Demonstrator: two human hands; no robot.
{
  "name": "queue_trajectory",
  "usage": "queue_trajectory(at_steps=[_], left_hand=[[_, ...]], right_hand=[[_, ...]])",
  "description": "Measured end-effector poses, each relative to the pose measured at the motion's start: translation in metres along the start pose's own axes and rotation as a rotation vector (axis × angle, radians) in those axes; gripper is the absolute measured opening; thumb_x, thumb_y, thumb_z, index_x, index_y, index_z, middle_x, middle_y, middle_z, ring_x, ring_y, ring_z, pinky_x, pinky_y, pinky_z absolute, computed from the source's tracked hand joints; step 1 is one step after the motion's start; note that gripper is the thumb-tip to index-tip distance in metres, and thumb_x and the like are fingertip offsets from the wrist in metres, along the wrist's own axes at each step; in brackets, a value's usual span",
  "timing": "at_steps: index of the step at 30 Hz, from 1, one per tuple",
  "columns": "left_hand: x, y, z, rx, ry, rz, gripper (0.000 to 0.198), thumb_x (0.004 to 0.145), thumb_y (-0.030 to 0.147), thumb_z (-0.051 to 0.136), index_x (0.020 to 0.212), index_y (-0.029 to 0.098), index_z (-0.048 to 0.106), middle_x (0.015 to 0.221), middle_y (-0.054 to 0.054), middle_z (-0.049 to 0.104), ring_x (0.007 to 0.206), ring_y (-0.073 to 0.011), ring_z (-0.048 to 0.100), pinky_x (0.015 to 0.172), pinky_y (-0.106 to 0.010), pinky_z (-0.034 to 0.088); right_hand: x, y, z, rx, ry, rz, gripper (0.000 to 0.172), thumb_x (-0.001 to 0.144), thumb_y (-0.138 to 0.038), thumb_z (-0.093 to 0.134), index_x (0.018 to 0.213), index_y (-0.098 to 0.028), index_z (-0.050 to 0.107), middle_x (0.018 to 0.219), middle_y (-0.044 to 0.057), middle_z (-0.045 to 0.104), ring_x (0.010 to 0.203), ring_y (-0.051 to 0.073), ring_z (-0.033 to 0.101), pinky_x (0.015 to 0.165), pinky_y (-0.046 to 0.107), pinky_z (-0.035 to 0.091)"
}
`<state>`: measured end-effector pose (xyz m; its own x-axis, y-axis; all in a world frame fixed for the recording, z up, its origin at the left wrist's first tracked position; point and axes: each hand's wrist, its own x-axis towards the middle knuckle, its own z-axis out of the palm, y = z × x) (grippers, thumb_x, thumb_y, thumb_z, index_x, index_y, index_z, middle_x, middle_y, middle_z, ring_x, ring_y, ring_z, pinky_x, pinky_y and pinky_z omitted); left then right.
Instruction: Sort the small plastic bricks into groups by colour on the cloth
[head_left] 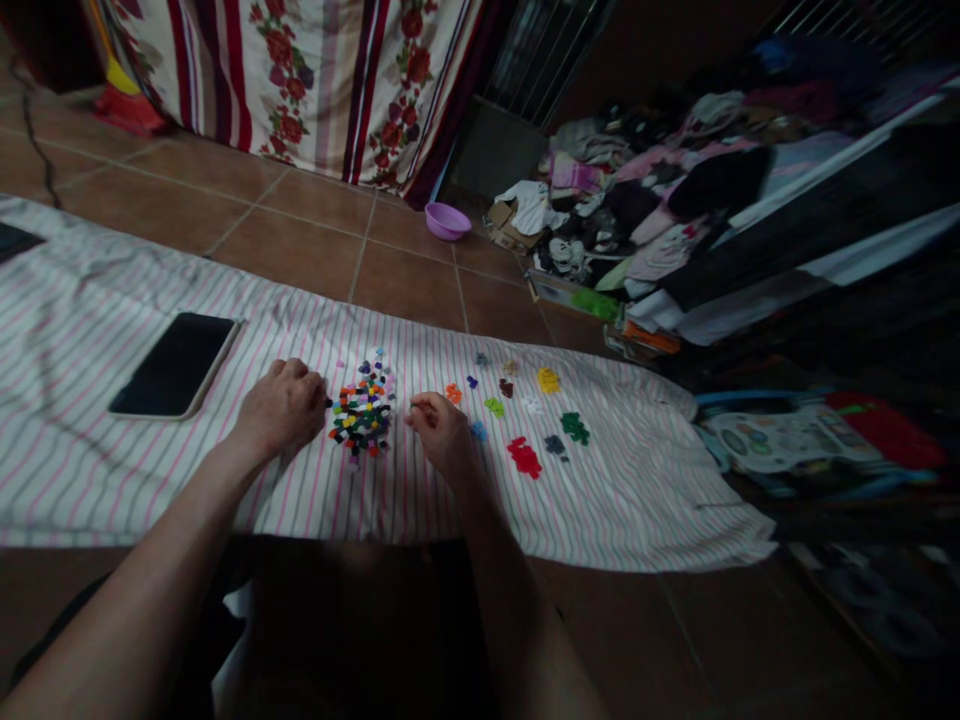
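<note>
A mixed pile of tiny coloured pieces (364, 415), like small beads or blocks, lies on the striped cloth (300, 500). At its left edge rests my left hand (283, 405), fingers curled down; whatever they may hold is hidden. Just right of the pile is my right hand (442, 430), thumb and forefinger pinched together, with anything between them too small to name. Single-colour heaps spread beyond it: orange (453, 393), light blue (478, 430), lime green (494, 406), red (524, 457), dark green (575, 428), yellow (548, 380) and several others.
A phone (176, 365) lies on the cloth to the left. Beyond the cloth's far edge, a purple basin (448, 221) stands on the tiled floor, near a floral curtain (300, 90). Clothes (637, 190) are heaped at the back right.
</note>
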<state>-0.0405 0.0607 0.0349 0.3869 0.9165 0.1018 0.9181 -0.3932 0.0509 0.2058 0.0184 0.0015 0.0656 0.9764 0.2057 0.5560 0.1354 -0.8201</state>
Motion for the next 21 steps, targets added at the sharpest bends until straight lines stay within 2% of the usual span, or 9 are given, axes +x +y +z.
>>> queue_trajectory(at_steps=[5, 9, 14, 16, 19, 21], left_hand=[[0.0, 0.002, -0.003, -0.035, -0.023, -0.02, 0.03, 0.089, 0.026, 0.044, 0.092, 0.014, 0.071, 0.101, -0.016, 0.066, 0.095, -0.027, 0.059, 0.084, -0.038, 0.048], [-0.001, 0.0, 0.0, -0.043, -0.03, -0.026, 0.031, 0.09, 0.027, 0.043, 0.095, 0.014, 0.071, 0.103, -0.016, 0.066, 0.097, -0.0269, 0.06, 0.086, -0.038, 0.047], [-0.001, 0.0, 0.0, -0.019, -0.034, -0.013, 0.036, 0.093, 0.028, 0.037, 0.094, 0.014, 0.07, 0.102, -0.015, 0.066, 0.097, -0.0263, 0.06, 0.086, -0.037, 0.047], [-0.001, 0.001, -0.001, -0.002, -0.044, -0.004, 0.037, 0.093, 0.028, 0.036, 0.094, 0.013, 0.07, 0.102, -0.015, 0.066, 0.096, -0.0258, 0.06, 0.087, -0.036, 0.047], [-0.001, 0.0, -0.002, 0.008, -0.044, 0.0, 0.036, 0.092, 0.027, 0.038, 0.094, 0.013, 0.07, 0.101, -0.015, 0.067, 0.095, -0.0253, 0.06, 0.087, -0.036, 0.047], [-0.001, -0.001, 0.0, -0.001, -0.029, 0.009, 0.035, 0.091, 0.027, 0.038, 0.093, 0.014, 0.07, 0.101, -0.015, 0.067, 0.094, -0.0252, 0.06, 0.086, -0.036, 0.048]], right_hand=[[-0.001, 0.002, -0.014, -0.135, 0.079, -0.095, 0.018, 0.081, -0.022, 0.053, 0.09, -0.02, 0.068, 0.087, 0.005, 0.067, 0.077, 0.017, 0.066, 0.074, 0.03, 0.055], [0.001, 0.004, -0.04, -0.206, 0.149, -0.128, 0.019, 0.082, -0.027, 0.053, 0.087, -0.02, 0.071, 0.086, 0.006, 0.068, 0.075, 0.017, 0.063, 0.072, 0.03, 0.054], [-0.005, 0.018, -0.088, -0.259, 0.253, 0.013, 0.026, 0.081, -0.041, 0.056, 0.088, -0.021, 0.071, 0.084, 0.005, 0.069, 0.073, 0.018, 0.063, 0.072, 0.031, 0.052], [-0.01, 0.031, -0.11, -0.286, 0.332, 0.061, 0.031, 0.08, -0.047, 0.057, 0.087, -0.02, 0.071, 0.084, 0.006, 0.07, 0.074, 0.019, 0.063, 0.074, 0.033, 0.051], [-0.018, 0.053, -0.143, -0.296, 0.434, 0.161, 0.039, 0.079, -0.053, 0.054, 0.087, -0.018, 0.07, 0.077, 0.006, 0.069, 0.068, 0.019, 0.061, 0.069, 0.033, 0.05], [-0.023, 0.068, -0.163, -0.335, 0.502, 0.203, 0.043, 0.079, -0.056, 0.053, 0.088, -0.018, 0.071, 0.079, 0.007, 0.07, 0.071, 0.02, 0.061, 0.071, 0.034, 0.05]])
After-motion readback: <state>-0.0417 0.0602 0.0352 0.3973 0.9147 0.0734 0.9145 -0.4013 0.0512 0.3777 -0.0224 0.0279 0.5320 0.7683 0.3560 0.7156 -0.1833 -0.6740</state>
